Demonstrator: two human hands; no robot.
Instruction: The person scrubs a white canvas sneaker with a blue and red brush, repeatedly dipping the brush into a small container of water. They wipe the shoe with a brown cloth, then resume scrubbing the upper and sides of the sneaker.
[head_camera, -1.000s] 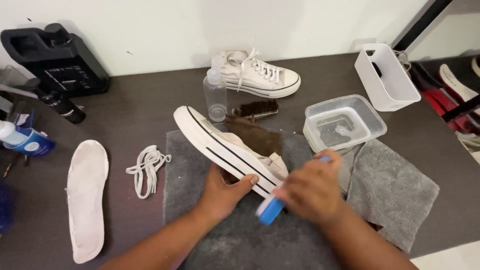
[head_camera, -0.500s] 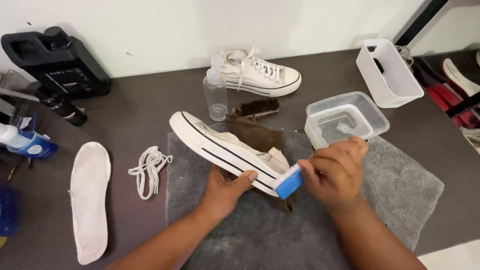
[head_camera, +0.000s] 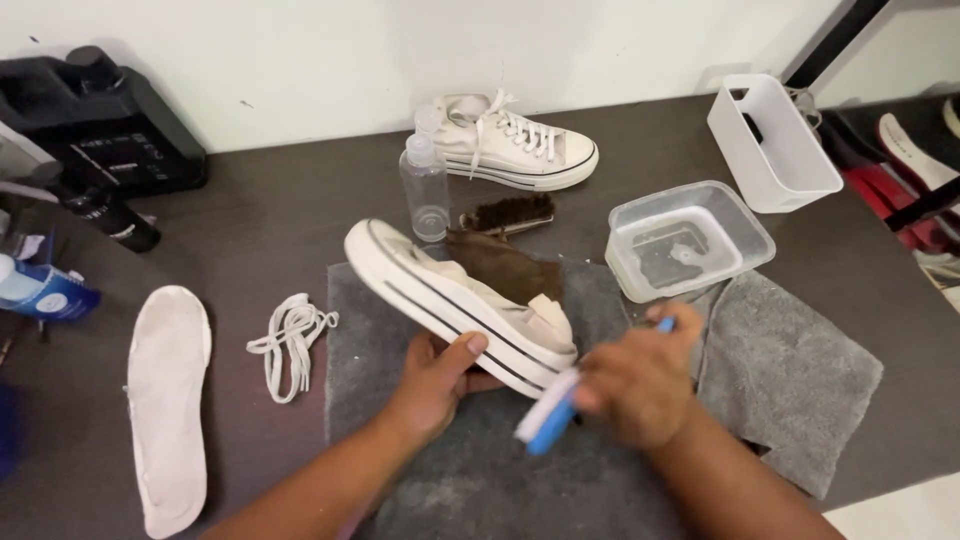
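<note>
The right hand (head_camera: 632, 385) is closing its grip around a blue brush (head_camera: 548, 420) with white bristles, and the brush is lying against the heel end of a white sneaker (head_camera: 462, 300); the hand and brush are blurred, so the exact contact point is hard to tell. The left hand (head_camera: 437, 378) is holding the same sneaker from below, its grip clamped on the sole with the thumb lying on the striped side wall. The sneaker is tilting on its side, the sole facing the person, above a grey mat (head_camera: 480, 470) that is lying on the dark bench (head_camera: 270, 230).

Behind the sneaker a brown cloth (head_camera: 505, 265) is lying on the mat, and a brown bristle brush (head_camera: 510, 213) is resting just beyond it. A clear spray bottle (head_camera: 425, 190) is standing upright near the toe of the held sneaker. A second white sneaker (head_camera: 515, 145), with laces in, is sitting by the wall. To the right, a clear plastic tub (head_camera: 690, 240) is standing beside a grey towel (head_camera: 790, 375), and a white bin (head_camera: 772, 140) is standing further back. To the left, loose white laces (head_camera: 290, 340) and a white insole (head_camera: 168, 400) are lying on the bench.
</note>
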